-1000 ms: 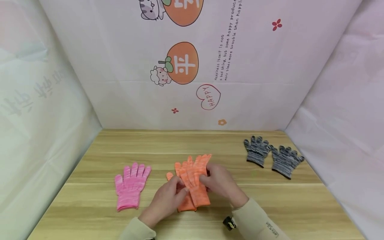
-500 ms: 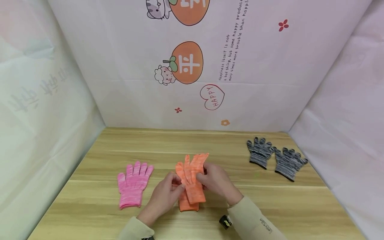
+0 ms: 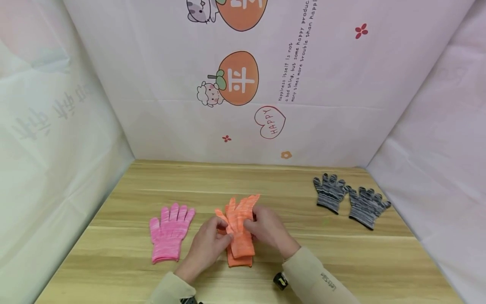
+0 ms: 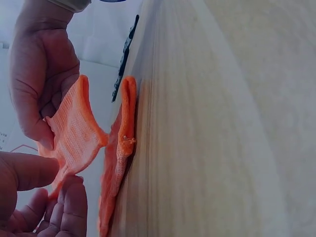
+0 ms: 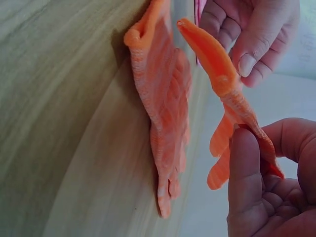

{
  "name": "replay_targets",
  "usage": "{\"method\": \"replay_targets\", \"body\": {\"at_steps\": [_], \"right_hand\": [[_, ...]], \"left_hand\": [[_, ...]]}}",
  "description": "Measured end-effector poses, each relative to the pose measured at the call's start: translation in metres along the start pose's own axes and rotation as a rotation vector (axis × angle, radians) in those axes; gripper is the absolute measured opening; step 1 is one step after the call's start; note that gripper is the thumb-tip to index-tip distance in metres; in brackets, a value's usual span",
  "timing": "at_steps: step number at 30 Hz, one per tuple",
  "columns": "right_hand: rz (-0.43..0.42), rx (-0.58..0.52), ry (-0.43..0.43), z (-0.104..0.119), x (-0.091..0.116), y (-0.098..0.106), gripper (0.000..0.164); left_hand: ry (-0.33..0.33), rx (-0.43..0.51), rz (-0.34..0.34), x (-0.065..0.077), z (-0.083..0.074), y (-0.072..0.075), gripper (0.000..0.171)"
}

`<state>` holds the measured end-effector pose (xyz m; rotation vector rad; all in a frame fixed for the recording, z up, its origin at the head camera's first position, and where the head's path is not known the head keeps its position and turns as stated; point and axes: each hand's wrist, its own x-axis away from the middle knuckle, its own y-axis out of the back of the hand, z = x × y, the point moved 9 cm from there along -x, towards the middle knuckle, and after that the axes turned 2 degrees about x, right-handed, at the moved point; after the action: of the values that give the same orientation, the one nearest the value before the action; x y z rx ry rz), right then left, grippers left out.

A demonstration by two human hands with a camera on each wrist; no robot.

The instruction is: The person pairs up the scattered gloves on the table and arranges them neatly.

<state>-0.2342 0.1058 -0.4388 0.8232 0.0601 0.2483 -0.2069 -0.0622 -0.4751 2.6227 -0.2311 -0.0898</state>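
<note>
Two orange knit gloves are in the middle of the wooden table. The lower orange glove (image 3: pixel 240 262) lies flat, its cuff also showing in the left wrist view (image 4: pixel 118 153). Above it both hands hold the upper orange glove (image 3: pixel 242 247), which hangs clear of the lower one in the right wrist view (image 5: pixel 210 57). My left hand (image 3: pixel 208 242) pinches its left edge between thumb and fingers. On the opposite edge, my right hand (image 3: pixel 271 230) pinches it near the finger end. Most of the lower glove is hidden in the head view.
To the left lies a pink glove (image 3: pixel 168 236), fingers pointing away. Two grey-and-black striped gloves, one (image 3: pixel 329 192) beside the other (image 3: pixel 366 207), lie at the back right. White printed sheets (image 3: pixel 171 126) wall the table (image 3: pixel 322 261) at back and sides.
Both hands have shifted the upper orange glove leftward, so it overlaps the lower one more squarely. The head view has turned slightly left. The pink and striped gloves stay put.
</note>
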Motion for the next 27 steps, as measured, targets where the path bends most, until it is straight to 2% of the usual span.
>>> {"method": "replay_targets", "body": {"at_steps": [7, 13, 27], "right_hand": [[0.002, -0.012, -0.011, -0.002, -0.003, -0.005, 0.011], [-0.001, 0.042, 0.0, -0.004, -0.005, -0.009, 0.014], [0.055, 0.127, -0.079, -0.017, -0.001, -0.023, 0.014]], "left_hand": [[-0.025, -0.042, -0.064, 0.001, -0.002, 0.004, 0.027], [-0.042, -0.085, -0.088, 0.0, -0.002, 0.006, 0.026], [-0.057, -0.15, -0.043, 0.003, -0.001, 0.0, 0.025]]}}
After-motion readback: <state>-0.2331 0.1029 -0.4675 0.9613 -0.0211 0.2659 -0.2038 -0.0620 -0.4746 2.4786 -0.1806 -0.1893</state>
